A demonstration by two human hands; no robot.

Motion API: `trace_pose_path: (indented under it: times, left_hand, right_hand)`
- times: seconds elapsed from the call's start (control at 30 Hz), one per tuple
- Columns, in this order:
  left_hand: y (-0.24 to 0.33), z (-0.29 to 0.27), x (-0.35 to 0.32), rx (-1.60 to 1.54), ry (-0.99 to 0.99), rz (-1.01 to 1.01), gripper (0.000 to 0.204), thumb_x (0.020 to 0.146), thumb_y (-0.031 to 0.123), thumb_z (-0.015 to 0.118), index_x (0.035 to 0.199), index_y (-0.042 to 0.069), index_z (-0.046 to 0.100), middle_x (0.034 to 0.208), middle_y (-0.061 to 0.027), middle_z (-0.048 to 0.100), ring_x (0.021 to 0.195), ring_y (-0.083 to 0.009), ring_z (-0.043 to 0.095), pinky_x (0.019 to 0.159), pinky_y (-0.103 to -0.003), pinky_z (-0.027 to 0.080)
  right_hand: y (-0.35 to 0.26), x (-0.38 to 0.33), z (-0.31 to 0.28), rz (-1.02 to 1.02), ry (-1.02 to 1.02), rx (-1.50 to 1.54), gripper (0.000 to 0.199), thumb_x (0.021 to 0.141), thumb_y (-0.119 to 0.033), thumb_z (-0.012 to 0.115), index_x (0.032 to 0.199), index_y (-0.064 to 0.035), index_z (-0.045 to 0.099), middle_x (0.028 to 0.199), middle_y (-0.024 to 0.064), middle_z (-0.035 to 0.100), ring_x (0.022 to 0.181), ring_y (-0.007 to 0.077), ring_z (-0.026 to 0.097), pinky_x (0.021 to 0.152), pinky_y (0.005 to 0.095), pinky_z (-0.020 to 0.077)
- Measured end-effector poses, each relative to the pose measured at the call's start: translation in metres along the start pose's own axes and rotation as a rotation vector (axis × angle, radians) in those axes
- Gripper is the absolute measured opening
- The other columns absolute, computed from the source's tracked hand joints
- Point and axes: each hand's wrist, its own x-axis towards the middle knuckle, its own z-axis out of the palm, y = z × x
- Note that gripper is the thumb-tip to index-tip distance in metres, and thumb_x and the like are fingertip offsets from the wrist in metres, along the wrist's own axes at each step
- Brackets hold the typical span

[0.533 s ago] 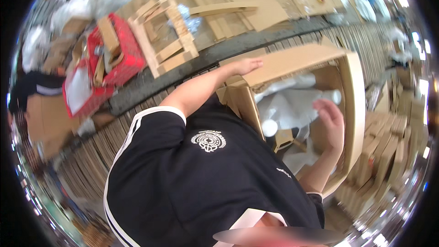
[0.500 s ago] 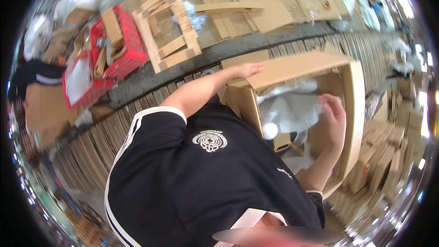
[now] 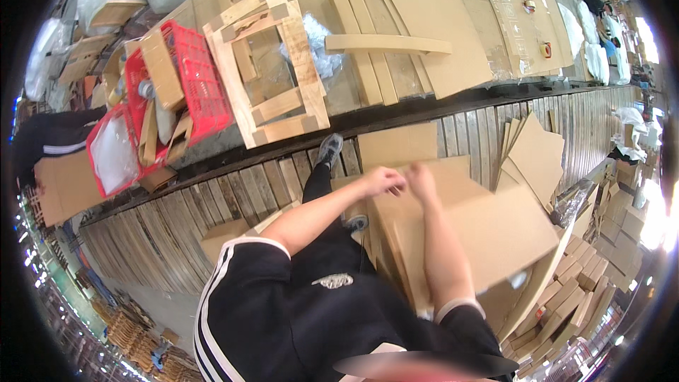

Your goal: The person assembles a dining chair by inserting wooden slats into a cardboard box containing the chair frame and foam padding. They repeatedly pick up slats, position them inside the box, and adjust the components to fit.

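Observation:
A large cardboard box (image 3: 495,237) stands in front of me, with its top flaps lying across most of its opening. Above the flaps at the box's far left part, my two hands are close together. My left hand (image 3: 384,182) has its fingers curled; whatever is in them, if anything, cannot be made out. Just beside it is my right hand (image 3: 422,182), smeared by motion, its fingers not clear. Through a gap near the box's right side a bit of whitish wrapping (image 3: 518,280) shows; the rest of the inside is covered.
Wooden slats (image 3: 276,182) run across under the box. Beyond lie a wooden frame (image 3: 311,64), red crates (image 3: 205,85) with scraps, and flat cardboard sheets (image 3: 442,42). Several cartons (image 3: 566,290) are stacked at right. Another person's dark sleeve (image 3: 60,131) shows at far left.
My right hand has left the open box and come over to my left hand. The box's flaps now cover most of the opening. My view has shifted, showing more floor.

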Motion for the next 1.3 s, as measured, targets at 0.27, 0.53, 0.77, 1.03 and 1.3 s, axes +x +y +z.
trace_pose_path:
  times: [0.27,0.53,0.77,1.03,1.3]
  left_hand:
    - [0.048,-0.347,0.172,1.312,1.073,0.232,0.077,0.09,0.019,0.079,0.16,0.007,0.049,0.161,-0.0209,0.049,0.151,-0.0439,0.042,0.122,-0.057,0.038]
    - [0.098,-0.501,0.281,1.599,0.866,0.01,0.1,0.085,0.026,0.088,0.169,0.015,0.037,0.165,-0.0195,0.045,0.152,-0.0438,0.042,0.121,-0.06,0.04]
    - [0.037,-0.485,0.263,1.085,1.4,0.595,0.09,0.082,0.034,0.089,0.159,0.011,0.049,0.149,-0.0173,0.059,0.14,-0.0391,0.051,0.11,-0.059,0.045]
    - [-0.093,-0.349,0.302,0.272,1.099,-0.025,0.078,0.094,0.044,0.081,0.145,-0.009,0.055,0.138,-0.0291,0.066,0.138,-0.0446,0.057,0.118,-0.051,0.045]
    - [-0.051,-0.38,0.225,-0.314,0.625,-0.005,0.088,0.089,0.05,0.088,0.145,-0.01,0.056,0.136,-0.024,0.071,0.12,-0.0321,0.072,0.102,-0.042,0.058]
  right_hand:
    - [0.097,0.009,0.145,0.078,-0.484,-0.288,0.053,0.099,-0.035,0.072,0.143,-0.0054,0.063,0.139,0.0245,0.067,0.132,0.0464,0.06,0.115,0.054,0.0473]
    - [0.069,0.31,0.208,0.033,0.071,-0.444,0.076,0.099,-0.05,0.073,0.155,-0.0035,0.052,0.155,0.0237,0.055,0.138,0.0481,0.053,0.118,0.0591,0.043]
    - [0.026,0.514,0.151,0.002,0.245,0.014,0.109,0.088,-0.067,0.082,0.163,0.0014,0.042,0.152,0.0269,0.059,0.14,0.0453,0.057,0.118,0.0523,0.0455]
    - [-0.031,0.465,0.204,0.235,-0.02,0.193,0.097,0.081,-0.033,0.099,0.156,0.0029,0.048,0.141,0.0185,0.069,0.126,0.0282,0.069,0.102,0.0397,0.0591]
    - [-0.072,0.37,0.133,0.248,-0.514,0.943,0.06,0.097,-0.02,0.083,0.147,0.0011,0.059,0.134,0.0123,0.074,0.122,0.0255,0.072,0.105,0.0399,0.0595]
